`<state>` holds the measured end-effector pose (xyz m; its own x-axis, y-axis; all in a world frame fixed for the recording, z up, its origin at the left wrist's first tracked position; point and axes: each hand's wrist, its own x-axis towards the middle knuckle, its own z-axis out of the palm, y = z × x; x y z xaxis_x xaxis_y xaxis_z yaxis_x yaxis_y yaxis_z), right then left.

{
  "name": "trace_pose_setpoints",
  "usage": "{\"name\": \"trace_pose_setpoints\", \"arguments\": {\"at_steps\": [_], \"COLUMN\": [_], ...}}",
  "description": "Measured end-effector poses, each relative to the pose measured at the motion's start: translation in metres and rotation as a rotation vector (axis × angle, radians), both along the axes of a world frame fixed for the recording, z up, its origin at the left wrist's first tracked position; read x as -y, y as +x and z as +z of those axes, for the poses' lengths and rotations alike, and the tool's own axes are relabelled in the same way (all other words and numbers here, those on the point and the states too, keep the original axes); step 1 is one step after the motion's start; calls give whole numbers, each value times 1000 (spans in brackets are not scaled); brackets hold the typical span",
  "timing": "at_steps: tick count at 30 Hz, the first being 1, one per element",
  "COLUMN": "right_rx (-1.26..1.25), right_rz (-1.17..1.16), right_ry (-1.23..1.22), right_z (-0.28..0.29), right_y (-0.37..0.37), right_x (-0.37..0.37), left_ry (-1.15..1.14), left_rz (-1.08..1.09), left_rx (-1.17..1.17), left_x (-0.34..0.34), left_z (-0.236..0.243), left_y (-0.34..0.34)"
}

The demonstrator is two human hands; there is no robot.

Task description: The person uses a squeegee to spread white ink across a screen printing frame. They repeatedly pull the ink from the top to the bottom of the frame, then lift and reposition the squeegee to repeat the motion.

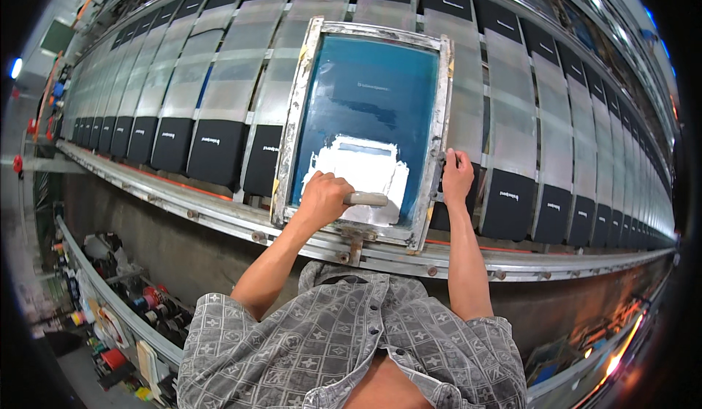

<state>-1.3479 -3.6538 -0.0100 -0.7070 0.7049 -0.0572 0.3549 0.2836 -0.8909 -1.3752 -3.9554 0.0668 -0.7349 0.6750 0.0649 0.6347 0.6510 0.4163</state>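
A screen-printing frame (292, 109) with battered metal sides lies over the long table in front of me. Its blue-green mesh (373, 65) has white ink (340, 162) spread across the near half. My left hand (324, 198) is closed round the pale handle of a squeegee (367, 199), down in the ink; its blade is hard to make out against the white. At the frame's right side, my right hand (458, 177) has its fingers bent and closed on the outer edge. Part of that grip is hidden from view.
Black fabric pieces (214, 149) with small white prints lie in rows on pale boards (510, 102) to both sides. A metal rail (219, 217) with bolts runs along the near edge. Bottles and containers (157, 303) stand on a low shelf at lower left.
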Motion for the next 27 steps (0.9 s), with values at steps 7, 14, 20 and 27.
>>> {"name": "trace_pose_setpoints", "arguments": {"at_steps": [7, 14, 20, 27], "right_rx": [177, 266, 339, 249], "right_rz": [44, 821, 993, 1139], "right_ry": [239, -47, 393, 568], "right_z": [3, 93, 72, 58], "right_y": [-7, -78, -97, -1], "right_x": [-2, 52, 77, 100], "left_ry": [-221, -193, -159, -113], "left_rz": [-134, -90, -43, -131], "left_rx": [190, 163, 85, 130], "left_x": [-1, -30, -40, -4], "left_z": [-1, -1, -12, -16], "left_y": [-35, -127, -135, -35]}}
